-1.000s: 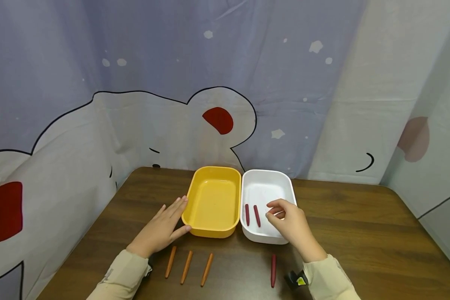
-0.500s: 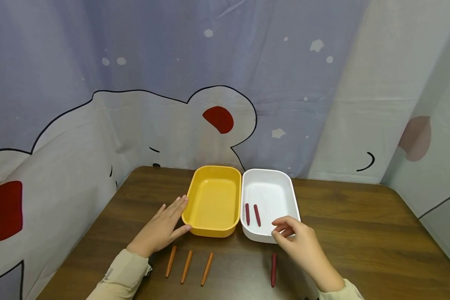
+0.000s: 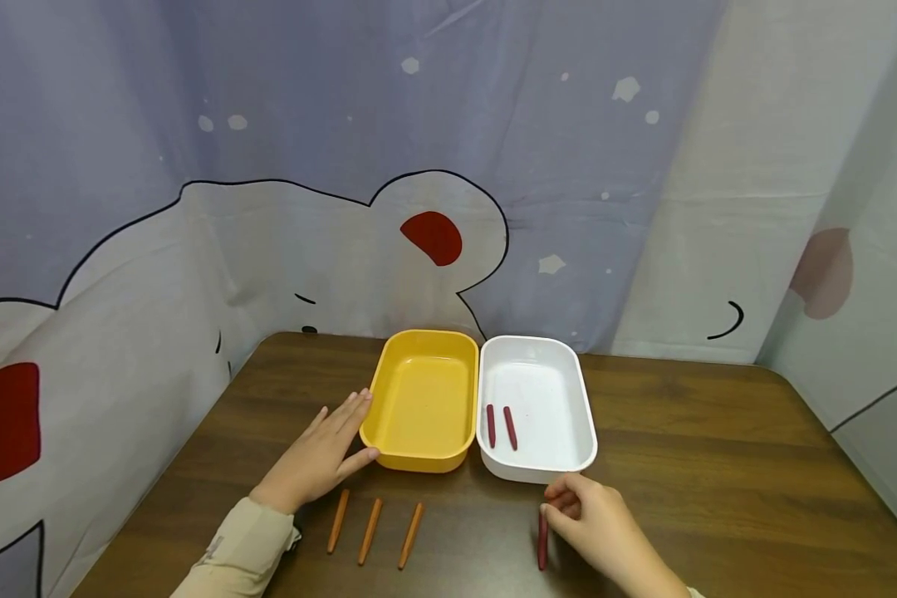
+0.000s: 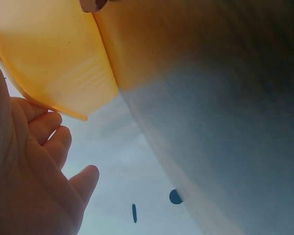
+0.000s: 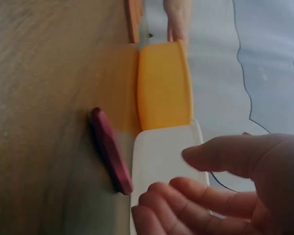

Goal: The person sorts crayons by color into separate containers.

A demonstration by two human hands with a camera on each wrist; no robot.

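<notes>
My left hand (image 3: pixel 316 457) lies against the left rim of a yellow plastic bin (image 3: pixel 419 462), its fingers extended along the edge and touching it. A white bin (image 3: pixel 534 473) stands directly beside the yellow one, with two dark red crayons (image 3: pixel 511 428) lying inside near its left wall. In front of the white bin, a third dark red crayon (image 3: pixel 542 544) lies on the table. My right hand (image 3: pixel 601 527) hovers at that crayon's far end, fingers bent and thumb apart from them. The right wrist view shows a gap between thumb and fingers, with the crayon (image 5: pixel 110 152) outside it.
Three orange-brown crayons (image 3: pixel 370 532) lie side by side on the wooden table (image 3: pixel 718 482), in front of the yellow bin. A printed curtain (image 3: pixel 329 249) hangs behind the table's far edge and along its sides.
My right hand has moved from over the white bin toward me, down to the dark red crayon on the table. The left hand stays at the yellow bin.
</notes>
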